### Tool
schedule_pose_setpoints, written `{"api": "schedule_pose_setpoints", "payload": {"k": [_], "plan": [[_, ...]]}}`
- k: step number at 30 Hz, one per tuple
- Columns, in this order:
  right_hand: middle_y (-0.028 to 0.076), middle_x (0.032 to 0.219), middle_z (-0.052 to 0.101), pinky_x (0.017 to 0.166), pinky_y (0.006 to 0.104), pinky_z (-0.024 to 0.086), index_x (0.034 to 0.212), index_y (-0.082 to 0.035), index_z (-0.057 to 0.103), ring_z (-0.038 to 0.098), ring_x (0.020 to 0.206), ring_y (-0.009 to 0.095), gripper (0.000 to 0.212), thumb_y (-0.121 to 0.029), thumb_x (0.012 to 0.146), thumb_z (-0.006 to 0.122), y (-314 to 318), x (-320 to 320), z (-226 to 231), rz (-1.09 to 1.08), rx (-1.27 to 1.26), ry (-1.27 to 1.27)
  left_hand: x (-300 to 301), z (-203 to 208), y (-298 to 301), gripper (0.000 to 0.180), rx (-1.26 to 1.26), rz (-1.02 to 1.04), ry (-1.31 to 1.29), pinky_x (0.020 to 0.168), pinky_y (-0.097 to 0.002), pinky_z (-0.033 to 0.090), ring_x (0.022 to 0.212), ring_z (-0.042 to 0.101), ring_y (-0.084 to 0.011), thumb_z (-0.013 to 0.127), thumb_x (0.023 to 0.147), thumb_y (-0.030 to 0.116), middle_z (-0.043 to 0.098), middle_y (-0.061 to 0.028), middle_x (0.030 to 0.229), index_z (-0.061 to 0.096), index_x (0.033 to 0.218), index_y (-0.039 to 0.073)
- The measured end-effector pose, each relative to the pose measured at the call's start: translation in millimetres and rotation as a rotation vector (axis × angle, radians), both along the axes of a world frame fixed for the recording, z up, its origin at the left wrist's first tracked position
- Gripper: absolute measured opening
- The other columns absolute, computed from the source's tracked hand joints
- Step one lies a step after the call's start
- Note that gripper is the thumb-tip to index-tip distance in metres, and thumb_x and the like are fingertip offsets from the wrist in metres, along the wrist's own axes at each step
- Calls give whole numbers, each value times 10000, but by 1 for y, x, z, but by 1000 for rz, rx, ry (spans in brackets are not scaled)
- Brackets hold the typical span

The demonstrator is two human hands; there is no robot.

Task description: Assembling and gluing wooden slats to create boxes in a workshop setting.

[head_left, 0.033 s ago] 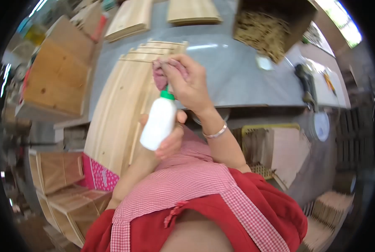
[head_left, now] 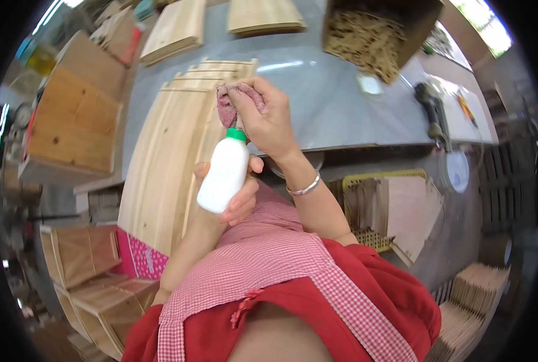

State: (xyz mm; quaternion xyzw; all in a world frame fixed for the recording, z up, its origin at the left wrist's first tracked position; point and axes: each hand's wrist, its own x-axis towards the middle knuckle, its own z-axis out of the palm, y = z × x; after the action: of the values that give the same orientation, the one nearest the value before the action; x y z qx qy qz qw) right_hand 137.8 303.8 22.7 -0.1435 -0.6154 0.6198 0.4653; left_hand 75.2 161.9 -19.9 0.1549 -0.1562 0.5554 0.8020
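A white squeeze bottle (head_left: 223,176) with a green cap (head_left: 236,134) tilts upward in front of me, and my left hand (head_left: 241,202) is closed around its body. My right hand (head_left: 271,119) pinches a crumpled pink cloth (head_left: 227,107) at the tip above the cap, so the cloth and fingers hide most of that tip. Just behind the bottle and to its left lie pale wooden boards (head_left: 160,151) with grooves across their far ends. They stretch from the grey table toward my left side.
Board stacks (head_left: 173,30) lie at the table's far side. A box of small wooden pieces (head_left: 365,39) stands far right, near a dark power tool (head_left: 430,108). Wooden crates (head_left: 79,256) are stacked at left. A yellow basket (head_left: 374,240) holds panels at right.
Both hands keep the same hold on the bottle and cloth. The view has shifted slightly, with the table things appearing a little further left.
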Motion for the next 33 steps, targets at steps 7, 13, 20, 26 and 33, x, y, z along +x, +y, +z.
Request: {"api": "schedule_pose_setpoints", "payload": {"k": [7,13,20,26,33], "plan": [[55,659,679,546,333,519,884,-61,687,675,585,179,186,-202,978,610,61,89,-35,-632,103,-379,16,0,7,704,-317,114,563,565,-407,586,670,700,-328,589,868,462,676,-266,859,498,1284,-98],[117,913,725,740,403,546,1071,-95,689,718,872,264,215,-271,958,642,164,190,-99,-866,712,-837,14,6,9,588,-488,245,655,803,-449,595,876,719,-347,596,923,387,695,-233,950,499,1311,-43],[237,1379,535,1066,501,421,1379,-18,530,513,1274,418,635,-269,842,757,96,142,-83,-557,781,-675,15,10,36,410,-743,603,804,923,-433,546,1091,632,-227,620,1002,268,604,-100,1169,468,1326,67],[205,1295,553,1006,389,477,1426,40,435,565,1192,317,681,-203,871,745,-28,58,-65,-124,464,-355,5,8,55,511,-742,790,740,981,-381,496,1154,567,-179,586,1019,260,542,-70,1268,345,1434,85],[136,1234,530,921,338,491,1339,20,443,561,1091,218,613,-251,891,761,42,19,-42,-291,91,-188,-74,19,35,518,-385,769,1434,1015,-347,468,1178,622,-214,641,991,301,628,-123,1316,521,1437,67]]}}
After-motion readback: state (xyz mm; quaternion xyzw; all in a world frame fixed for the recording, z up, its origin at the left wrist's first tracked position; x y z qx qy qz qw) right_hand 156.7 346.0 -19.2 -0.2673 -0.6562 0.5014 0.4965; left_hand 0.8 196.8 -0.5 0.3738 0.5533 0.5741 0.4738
